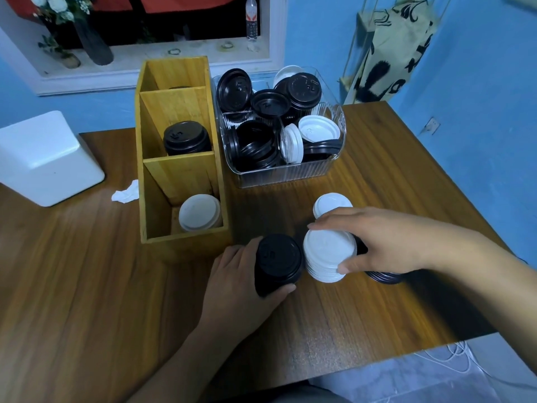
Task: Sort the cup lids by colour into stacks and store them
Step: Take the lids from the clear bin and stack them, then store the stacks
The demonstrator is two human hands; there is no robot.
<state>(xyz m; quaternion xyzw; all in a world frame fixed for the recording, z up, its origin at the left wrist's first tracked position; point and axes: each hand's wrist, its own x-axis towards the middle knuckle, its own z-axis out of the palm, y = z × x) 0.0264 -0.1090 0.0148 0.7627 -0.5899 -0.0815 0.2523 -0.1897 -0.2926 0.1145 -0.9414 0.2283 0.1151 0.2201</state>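
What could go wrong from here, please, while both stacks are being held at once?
1. The black stack in the left hand and the white stack in the right hand are tilted and touching; lids might slide off.
2. The right wrist hangs over black lids on the table; a move could scatter them.
3. The wooden organiser holds black and white stacks in separate compartments; a hasty drop could mix colours.

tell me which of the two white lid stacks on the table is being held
The nearer white stack, gripped between thumb and fingers of the right hand. The other white stack stands farther back, behind that hand, ungripped.
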